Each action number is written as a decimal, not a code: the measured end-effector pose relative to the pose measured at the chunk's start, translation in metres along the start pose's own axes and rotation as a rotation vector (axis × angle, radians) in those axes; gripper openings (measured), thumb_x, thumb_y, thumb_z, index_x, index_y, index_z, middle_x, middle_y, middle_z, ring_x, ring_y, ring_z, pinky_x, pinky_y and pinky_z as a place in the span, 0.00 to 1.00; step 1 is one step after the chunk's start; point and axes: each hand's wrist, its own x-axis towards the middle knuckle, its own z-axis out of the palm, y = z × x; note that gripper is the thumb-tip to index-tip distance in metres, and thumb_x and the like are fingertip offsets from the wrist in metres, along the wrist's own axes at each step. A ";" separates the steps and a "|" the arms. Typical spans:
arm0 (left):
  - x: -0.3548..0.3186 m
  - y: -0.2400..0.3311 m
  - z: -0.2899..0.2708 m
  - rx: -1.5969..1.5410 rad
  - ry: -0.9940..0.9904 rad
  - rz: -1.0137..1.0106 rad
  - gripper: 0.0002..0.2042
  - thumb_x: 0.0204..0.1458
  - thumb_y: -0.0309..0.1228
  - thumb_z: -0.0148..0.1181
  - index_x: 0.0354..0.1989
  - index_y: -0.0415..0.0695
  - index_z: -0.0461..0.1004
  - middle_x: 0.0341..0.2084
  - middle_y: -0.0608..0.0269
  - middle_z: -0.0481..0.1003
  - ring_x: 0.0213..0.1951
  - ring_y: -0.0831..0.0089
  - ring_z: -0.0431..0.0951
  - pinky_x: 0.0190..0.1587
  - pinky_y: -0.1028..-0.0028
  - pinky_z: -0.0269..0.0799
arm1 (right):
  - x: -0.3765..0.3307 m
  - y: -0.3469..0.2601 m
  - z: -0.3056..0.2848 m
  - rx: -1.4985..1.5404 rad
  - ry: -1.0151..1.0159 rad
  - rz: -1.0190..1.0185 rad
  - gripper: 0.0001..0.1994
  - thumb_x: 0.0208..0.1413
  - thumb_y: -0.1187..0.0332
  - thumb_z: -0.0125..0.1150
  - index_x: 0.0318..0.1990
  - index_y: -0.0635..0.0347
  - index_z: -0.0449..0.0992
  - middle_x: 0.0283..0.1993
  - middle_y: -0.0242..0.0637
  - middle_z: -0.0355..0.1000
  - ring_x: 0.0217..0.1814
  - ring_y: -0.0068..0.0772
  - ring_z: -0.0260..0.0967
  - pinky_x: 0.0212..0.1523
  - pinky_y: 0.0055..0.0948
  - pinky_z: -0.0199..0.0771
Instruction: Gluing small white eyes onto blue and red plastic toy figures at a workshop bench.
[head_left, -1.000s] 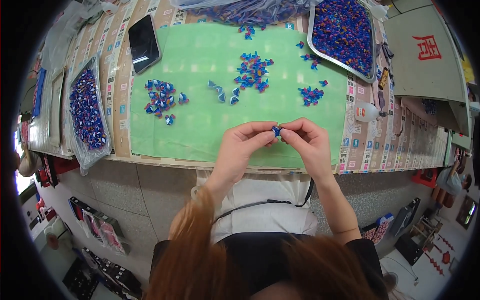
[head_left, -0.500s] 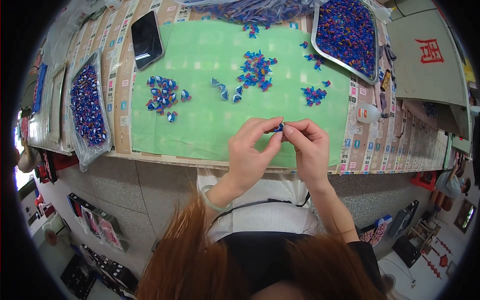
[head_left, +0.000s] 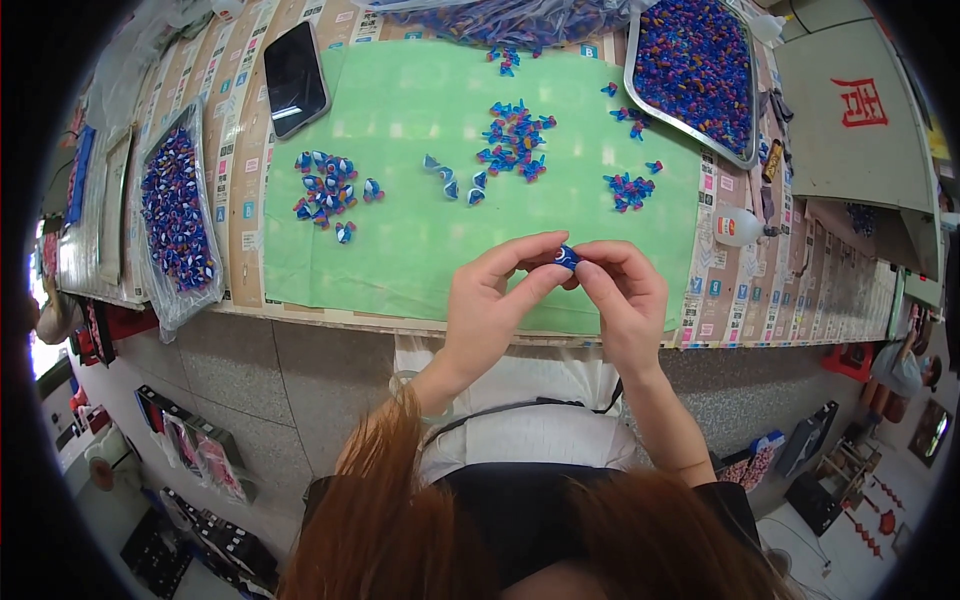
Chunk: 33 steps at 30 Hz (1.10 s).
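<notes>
Nearby, green mat (head_left: pixel 420 250), scattered blue pieces (head_left: pixel 515 135), phone (head_left: pixel 294 78), metal tray (head_left: pixel 632 88)

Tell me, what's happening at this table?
A person is pinching one small blue piece between the fingers of the left hand and right hand, above the near edge of a green mat. Little heaps of similar blue and red pieces lie on the mat, with a full metal tray at the far right and a phone at the far left.

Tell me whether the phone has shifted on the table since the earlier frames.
No. The black phone lies at the same top-left corner of the green mat as before.
</notes>
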 end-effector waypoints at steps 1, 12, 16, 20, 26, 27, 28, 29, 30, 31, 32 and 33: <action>0.000 0.000 -0.001 0.001 0.001 0.000 0.13 0.44 0.21 0.54 0.40 0.35 0.69 0.30 0.62 0.72 0.32 0.78 0.71 0.38 0.79 0.65 | 0.000 0.001 -0.001 0.086 0.003 0.048 0.07 0.50 0.77 0.49 0.37 0.70 0.67 0.33 0.37 0.68 0.32 0.23 0.65 0.35 0.21 0.66; 0.001 -0.002 -0.005 -0.224 -0.043 -0.135 0.08 0.46 0.22 0.53 0.35 0.35 0.71 0.28 0.63 0.72 0.33 0.80 0.70 0.39 0.79 0.65 | -0.008 -0.003 0.001 0.040 0.007 0.038 0.05 0.49 0.79 0.49 0.35 0.70 0.67 0.31 0.38 0.68 0.30 0.23 0.66 0.34 0.20 0.67; -0.001 -0.008 -0.006 -0.263 -0.044 -0.156 0.07 0.45 0.22 0.54 0.33 0.36 0.71 0.29 0.62 0.73 0.33 0.80 0.70 0.39 0.79 0.65 | -0.011 0.000 0.000 -0.023 -0.017 -0.009 0.05 0.49 0.79 0.49 0.34 0.69 0.67 0.30 0.36 0.67 0.30 0.22 0.66 0.31 0.18 0.67; -0.002 -0.008 -0.006 -0.243 -0.061 -0.168 0.06 0.45 0.22 0.54 0.32 0.36 0.72 0.29 0.63 0.73 0.33 0.79 0.70 0.40 0.79 0.65 | -0.012 0.004 -0.003 -0.038 -0.041 -0.068 0.04 0.50 0.79 0.49 0.33 0.69 0.67 0.29 0.36 0.66 0.29 0.21 0.65 0.31 0.17 0.67; 0.000 -0.013 -0.005 -0.468 -0.058 -0.297 0.06 0.46 0.23 0.53 0.33 0.38 0.69 0.30 0.63 0.71 0.33 0.78 0.70 0.39 0.78 0.65 | -0.007 0.004 -0.011 -0.430 -0.087 -0.243 0.09 0.48 0.80 0.49 0.39 0.69 0.66 0.33 0.36 0.64 0.31 0.22 0.63 0.32 0.17 0.64; 0.000 -0.013 -0.006 -0.636 -0.073 -0.378 0.06 0.46 0.23 0.52 0.33 0.39 0.68 0.30 0.63 0.71 0.33 0.77 0.69 0.38 0.78 0.65 | -0.008 0.004 -0.014 -0.505 0.016 -0.341 0.12 0.47 0.80 0.50 0.42 0.68 0.63 0.35 0.36 0.63 0.32 0.22 0.61 0.33 0.18 0.63; 0.002 -0.014 -0.007 -0.637 -0.070 -0.377 0.06 0.46 0.23 0.52 0.33 0.39 0.68 0.30 0.63 0.71 0.33 0.77 0.69 0.38 0.78 0.65 | -0.009 0.004 -0.019 -0.584 0.124 -0.438 0.16 0.47 0.80 0.50 0.46 0.68 0.61 0.38 0.36 0.61 0.34 0.21 0.60 0.34 0.18 0.61; 0.005 -0.012 -0.007 -0.720 -0.083 -0.417 0.06 0.47 0.23 0.51 0.34 0.40 0.67 0.29 0.64 0.70 0.32 0.77 0.69 0.37 0.78 0.65 | -0.009 0.007 -0.029 -0.514 0.321 -0.510 0.18 0.47 0.80 0.50 0.48 0.67 0.58 0.39 0.36 0.59 0.36 0.22 0.58 0.35 0.18 0.61; 0.008 -0.011 -0.007 -0.803 -0.094 -0.457 0.06 0.47 0.23 0.50 0.34 0.40 0.67 0.29 0.64 0.70 0.32 0.77 0.69 0.36 0.78 0.65 | -0.009 0.009 -0.042 -0.438 0.517 -0.580 0.21 0.47 0.79 0.50 0.50 0.67 0.55 0.41 0.36 0.57 0.37 0.22 0.57 0.37 0.18 0.60; 0.009 -0.012 -0.010 -0.800 -0.094 -0.456 0.06 0.47 0.23 0.50 0.34 0.40 0.67 0.29 0.64 0.70 0.32 0.77 0.69 0.36 0.78 0.65 | -0.007 0.009 -0.057 -0.425 0.632 -0.654 0.21 0.47 0.79 0.50 0.51 0.67 0.55 0.41 0.36 0.57 0.40 0.23 0.56 0.39 0.19 0.60; 0.009 -0.015 -0.016 -0.831 -0.097 -0.440 0.06 0.47 0.23 0.50 0.34 0.41 0.67 0.28 0.64 0.70 0.31 0.78 0.69 0.35 0.79 0.65 | -0.004 0.009 -0.072 -0.406 0.741 -0.725 0.22 0.47 0.78 0.50 0.51 0.67 0.54 0.41 0.36 0.57 0.43 0.24 0.56 0.41 0.20 0.60; 0.009 -0.016 -0.021 -0.861 -0.100 -0.424 0.06 0.47 0.23 0.50 0.34 0.41 0.67 0.27 0.64 0.70 0.31 0.78 0.69 0.35 0.80 0.66 | 0.000 0.010 -0.085 -0.401 0.736 -0.723 0.22 0.47 0.78 0.50 0.51 0.67 0.54 0.41 0.36 0.57 0.43 0.24 0.56 0.41 0.20 0.60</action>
